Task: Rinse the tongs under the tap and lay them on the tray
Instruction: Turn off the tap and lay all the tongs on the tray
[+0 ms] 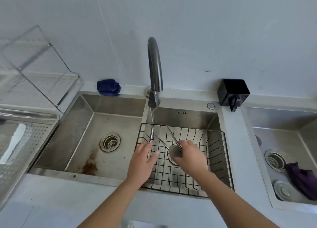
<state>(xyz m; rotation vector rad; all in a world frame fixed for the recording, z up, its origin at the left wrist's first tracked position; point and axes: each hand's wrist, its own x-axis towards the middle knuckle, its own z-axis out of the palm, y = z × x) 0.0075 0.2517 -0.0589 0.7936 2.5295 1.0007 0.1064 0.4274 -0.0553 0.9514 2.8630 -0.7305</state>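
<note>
My right hand [190, 156] has a grip clenched round the joined end of the tongs [173, 137], over the wire basket [218, 159] in the sink's right basin. Their arms splay away from me, tips just right of the water stream [152, 124] under the tap [155, 69]. My left hand [142, 162] hovers released beside it. The tray [36, 133] lies well off at the worktop's left edge.

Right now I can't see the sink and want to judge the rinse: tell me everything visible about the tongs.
The tongs are thin, shiny metal, two slim arms spread in a V with their tips pointing toward the back wall of the sink. The right hand grips their joined end, holding them above the black wire basket. One tip lies close beside the water stream from the tap; whether water strikes it is unclear.
</note>
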